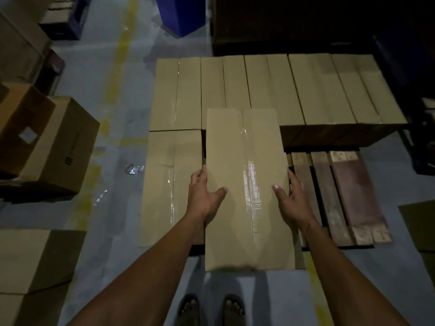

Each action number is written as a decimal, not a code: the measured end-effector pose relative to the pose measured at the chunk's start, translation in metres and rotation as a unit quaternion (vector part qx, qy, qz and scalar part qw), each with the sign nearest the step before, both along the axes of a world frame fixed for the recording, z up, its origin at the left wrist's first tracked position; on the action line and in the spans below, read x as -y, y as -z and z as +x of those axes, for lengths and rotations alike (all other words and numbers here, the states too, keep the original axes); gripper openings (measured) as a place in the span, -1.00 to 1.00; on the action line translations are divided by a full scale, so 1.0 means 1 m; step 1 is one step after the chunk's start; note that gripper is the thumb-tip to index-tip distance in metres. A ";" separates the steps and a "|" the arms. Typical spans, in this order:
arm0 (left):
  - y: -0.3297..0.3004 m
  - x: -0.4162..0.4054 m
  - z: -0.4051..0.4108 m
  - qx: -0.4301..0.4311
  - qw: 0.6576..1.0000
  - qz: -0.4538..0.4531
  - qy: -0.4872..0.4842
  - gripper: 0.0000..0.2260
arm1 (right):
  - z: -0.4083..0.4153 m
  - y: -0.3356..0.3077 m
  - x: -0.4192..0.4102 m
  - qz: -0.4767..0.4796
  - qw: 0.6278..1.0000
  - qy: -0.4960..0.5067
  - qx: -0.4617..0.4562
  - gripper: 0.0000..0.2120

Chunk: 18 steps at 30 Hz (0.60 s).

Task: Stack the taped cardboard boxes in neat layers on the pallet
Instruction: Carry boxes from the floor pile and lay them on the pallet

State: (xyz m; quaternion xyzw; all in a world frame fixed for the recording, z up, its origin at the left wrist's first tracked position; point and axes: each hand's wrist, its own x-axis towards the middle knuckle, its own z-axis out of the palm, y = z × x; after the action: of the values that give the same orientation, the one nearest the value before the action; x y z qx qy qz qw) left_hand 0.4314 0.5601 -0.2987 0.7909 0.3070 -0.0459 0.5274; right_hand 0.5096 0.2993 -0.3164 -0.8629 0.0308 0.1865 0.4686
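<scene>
A long taped cardboard box point(237, 161) is held lengthways over the pallet's near half, its near end past the pallet's front edge. My left hand point(204, 194) grips its left side and my right hand point(290, 196) grips its right side, thumbs on top. Another taped box point(169, 184) lies on the pallet directly to its left. A back row of several taped boxes point(270, 90) fills the far half. Bare wooden pallet slats point(339, 189) show at the right.
Brown cartons point(47, 142) stand on the grey floor at the left, with more point(30, 260) at the lower left. Blue bins point(181, 12) stand at the back. A cardboard piece point(421, 227) lies at the right edge. Tape scraps point(134, 169) litter the floor. My sandalled feet point(211, 309) are below.
</scene>
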 end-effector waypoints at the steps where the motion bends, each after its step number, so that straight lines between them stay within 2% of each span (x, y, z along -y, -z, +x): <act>1: 0.014 -0.001 0.003 -0.002 1.000 0.004 0.004 -0.14 | 0.004 0.015 0.000 0.004 1.000 0.001 -0.007 -0.34; 10: 0.109 -0.015 0.020 -0.025 0.999 0.039 0.023 -0.17 | 0.022 0.109 -0.008 -0.006 0.999 -0.025 -0.020 -0.34; 18: 0.152 -0.024 0.028 -0.039 0.995 0.077 0.039 -0.21 | 0.031 0.159 -0.021 -0.011 0.999 -0.036 -0.035 -0.37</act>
State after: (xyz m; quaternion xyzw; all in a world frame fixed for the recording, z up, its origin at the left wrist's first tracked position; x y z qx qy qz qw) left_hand 0.4589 0.5845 -0.4511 0.8384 0.2985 -0.0731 0.4502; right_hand 0.5408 0.3206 -0.4758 -0.8618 0.0182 0.2326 0.4503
